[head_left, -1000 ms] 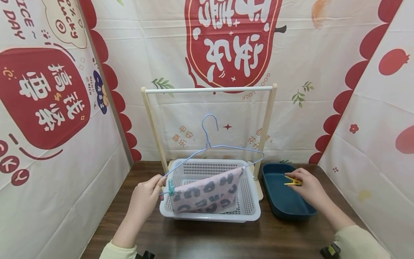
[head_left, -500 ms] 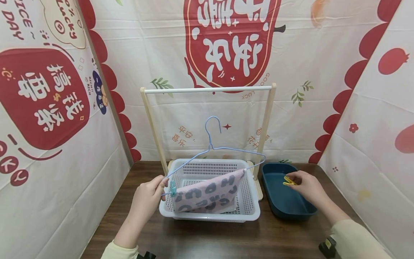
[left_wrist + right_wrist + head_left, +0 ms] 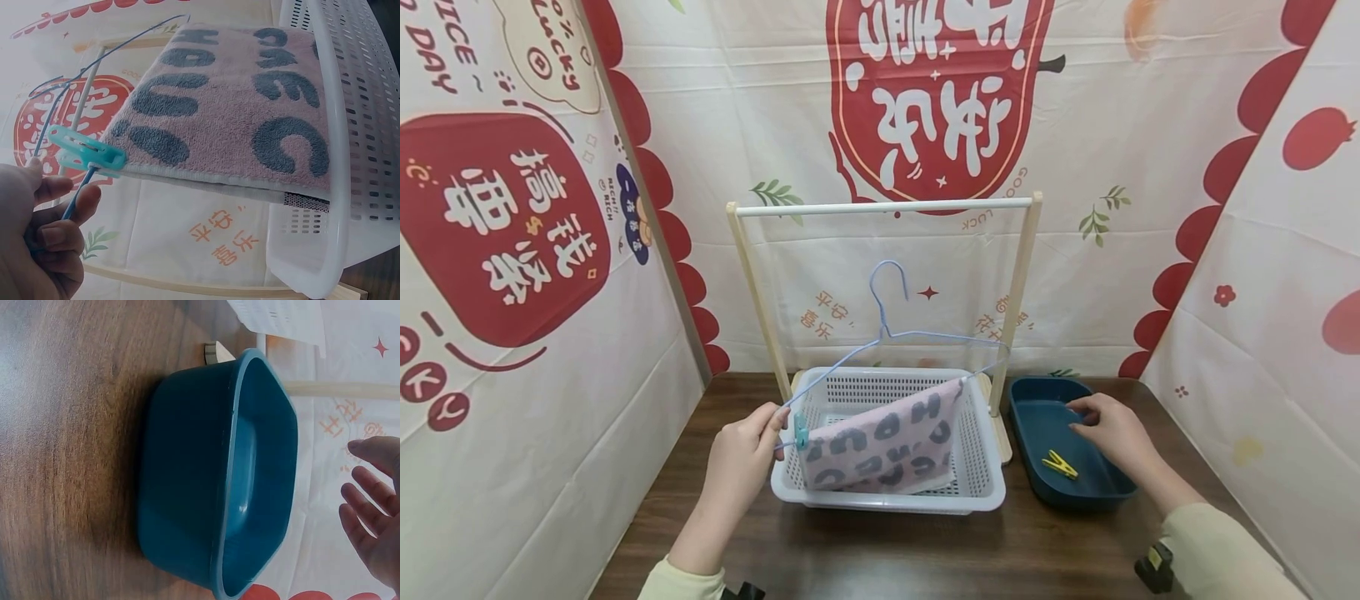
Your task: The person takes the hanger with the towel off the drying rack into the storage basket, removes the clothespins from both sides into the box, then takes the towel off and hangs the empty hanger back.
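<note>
My left hand [image 3: 747,450] grips the left end of a blue wire hanger [image 3: 880,337], tilted with its hook up. Over the hanger's lower bar drapes a pink towel [image 3: 880,446] with grey letters, its lower part inside the white basket. A teal clothespin [image 3: 87,149] clips the towel's edge to the bar, right beside my left fingers. Above the dark blue basin [image 3: 1026,450], my right hand [image 3: 1112,433] holds nothing, fingers loosely bent and apart in the right wrist view. A yellow clothespin [image 3: 1060,465] shows in the basin, below and left of that hand.
The white perforated basket [image 3: 985,500] stands on the wooden table [image 3: 887,558] in the middle. Behind it rises a wooden rack with a white crossbar [image 3: 883,207]. Printed cloth walls [image 3: 1150,133] enclose the table at the back and both sides.
My right hand has let go of the yellow clothespin, which is now lower, in the basin. My left hand keeps its hold on the hanger, which shifts slightly.
</note>
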The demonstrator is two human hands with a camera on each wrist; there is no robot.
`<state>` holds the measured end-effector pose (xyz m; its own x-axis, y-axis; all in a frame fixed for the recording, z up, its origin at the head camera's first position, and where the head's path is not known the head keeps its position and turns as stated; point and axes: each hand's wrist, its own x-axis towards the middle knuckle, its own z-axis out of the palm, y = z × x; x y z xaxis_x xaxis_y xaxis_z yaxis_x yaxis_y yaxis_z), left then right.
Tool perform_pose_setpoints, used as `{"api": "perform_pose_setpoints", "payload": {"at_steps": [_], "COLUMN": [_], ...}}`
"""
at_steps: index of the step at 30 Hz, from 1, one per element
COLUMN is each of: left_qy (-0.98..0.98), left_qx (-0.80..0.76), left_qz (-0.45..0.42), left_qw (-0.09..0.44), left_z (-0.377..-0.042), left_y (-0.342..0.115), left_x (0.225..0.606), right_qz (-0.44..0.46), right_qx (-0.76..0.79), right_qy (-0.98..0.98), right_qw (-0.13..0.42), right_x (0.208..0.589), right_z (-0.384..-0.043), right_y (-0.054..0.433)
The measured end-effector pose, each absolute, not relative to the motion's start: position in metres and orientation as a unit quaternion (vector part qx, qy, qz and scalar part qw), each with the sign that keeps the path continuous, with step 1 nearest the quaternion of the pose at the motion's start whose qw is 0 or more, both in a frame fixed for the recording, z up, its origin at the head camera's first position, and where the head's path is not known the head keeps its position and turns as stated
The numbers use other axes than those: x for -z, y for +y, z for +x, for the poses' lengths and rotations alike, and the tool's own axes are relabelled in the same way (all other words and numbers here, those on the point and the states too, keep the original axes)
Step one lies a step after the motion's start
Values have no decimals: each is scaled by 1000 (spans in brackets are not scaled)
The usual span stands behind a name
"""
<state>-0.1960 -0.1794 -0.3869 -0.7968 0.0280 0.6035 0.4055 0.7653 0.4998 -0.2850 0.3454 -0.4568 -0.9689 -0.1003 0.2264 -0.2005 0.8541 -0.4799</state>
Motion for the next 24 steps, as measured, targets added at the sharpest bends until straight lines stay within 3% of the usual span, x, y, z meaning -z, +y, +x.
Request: {"api": "perform_pose_setpoints", "payload": {"at_steps": [16, 24], "left_qy": [-878, -874], "left_qx": [342, 373], "left_qz": [-126, -124], "left_qw": [310, 285], "left_z": [-192, -189], "left_y": [-172, -166], "left_x": [378, 377], "right_qz": [112, 156], "right_qx": [-256, -229], "right_qy": [-952, -947], "right_qw": [126, 161], "right_x": [436, 425], "right_z": [-271, -263], "right_y": [323, 303]}}
